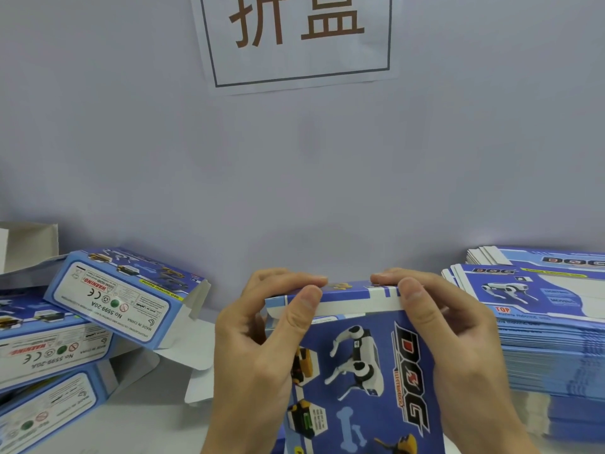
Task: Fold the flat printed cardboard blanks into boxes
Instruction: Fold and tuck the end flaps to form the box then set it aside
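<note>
- The box (360, 365) in hand stood directly before the person, between both hands, its long axis running from the lower frame edge up and away to its far end, where the end flap (343, 294) lay folded over.
- The left hand (258, 335) gripped the far left corner: thumb on the near printed face, fingers curled over the flap.
- The right hand (448, 329) held the far right corner in the same manner, thumb at the white fold line, fingers curled over the top.
- Both hands sat level at that far edge, neither nearer; the coming press appeared to turn on the flap being pushed away and down along that edge.
- Whether the flap's tuck tab had entered the box could not be told; the far side was hidden behind the fingers.
- The box's near end was cut off by the lower frame edge.
- Folded boxes (108, 299) lay heaped at the left; the stack of flat blanks (550, 322) stood at the right, partly cut off.
</note>
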Tool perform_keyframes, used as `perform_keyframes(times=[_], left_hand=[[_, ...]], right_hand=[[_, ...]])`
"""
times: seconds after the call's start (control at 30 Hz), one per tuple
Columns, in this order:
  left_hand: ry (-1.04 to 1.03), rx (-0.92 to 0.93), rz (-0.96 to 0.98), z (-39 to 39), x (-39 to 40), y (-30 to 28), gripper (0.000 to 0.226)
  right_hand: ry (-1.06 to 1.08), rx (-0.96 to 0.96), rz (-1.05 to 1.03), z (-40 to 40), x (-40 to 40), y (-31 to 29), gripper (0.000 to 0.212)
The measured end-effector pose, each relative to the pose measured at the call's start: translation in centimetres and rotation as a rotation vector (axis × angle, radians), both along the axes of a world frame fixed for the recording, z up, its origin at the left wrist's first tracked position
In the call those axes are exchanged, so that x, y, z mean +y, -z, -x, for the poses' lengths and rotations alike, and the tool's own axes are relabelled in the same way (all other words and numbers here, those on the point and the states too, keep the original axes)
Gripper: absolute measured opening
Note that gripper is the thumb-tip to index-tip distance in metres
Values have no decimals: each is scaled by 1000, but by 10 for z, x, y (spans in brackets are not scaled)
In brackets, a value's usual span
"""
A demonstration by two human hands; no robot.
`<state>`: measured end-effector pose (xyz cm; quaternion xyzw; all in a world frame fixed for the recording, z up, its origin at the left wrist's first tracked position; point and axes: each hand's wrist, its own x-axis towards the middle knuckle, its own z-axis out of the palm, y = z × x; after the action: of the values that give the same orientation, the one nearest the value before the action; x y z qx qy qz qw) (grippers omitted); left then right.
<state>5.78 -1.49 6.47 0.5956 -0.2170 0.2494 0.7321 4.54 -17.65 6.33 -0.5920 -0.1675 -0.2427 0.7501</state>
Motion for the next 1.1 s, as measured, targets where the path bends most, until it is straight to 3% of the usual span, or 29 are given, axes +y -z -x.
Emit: perform_keyframes(times=[0.13, 0.2, 0.33, 0.53, 0.7, 0.77, 1.0, 1.1], left_hand=[[-47, 3, -20, 3, -4, 1, 43], [-67, 7, -19, 5, -5, 2, 37], [-65, -3, -37, 3, -5, 4, 24], [53, 24, -77, -2, -1, 10, 24], [159, 31, -78, -5, 7, 12, 29], [183, 44, -87, -5, 10, 11, 42], [153, 28, -93, -8, 16, 12, 45], [127, 4, -112, -8, 13, 13, 35]], right_hand=[[-9, 29, -30, 1, -1, -1, 54], [-29, 34, -40, 1, -1, -2, 45], [-58, 28, -31, 1, -2, -1, 49], [-115, 3, -34, -5, -9, 5, 53], [-187, 53, -45, -8, -13, 8, 57], [-226, 92, -55, -7, -14, 6, 57], [-288, 128, -24, -3, -11, -1, 58], [-303, 142, -22, -4, -13, -1, 59]])
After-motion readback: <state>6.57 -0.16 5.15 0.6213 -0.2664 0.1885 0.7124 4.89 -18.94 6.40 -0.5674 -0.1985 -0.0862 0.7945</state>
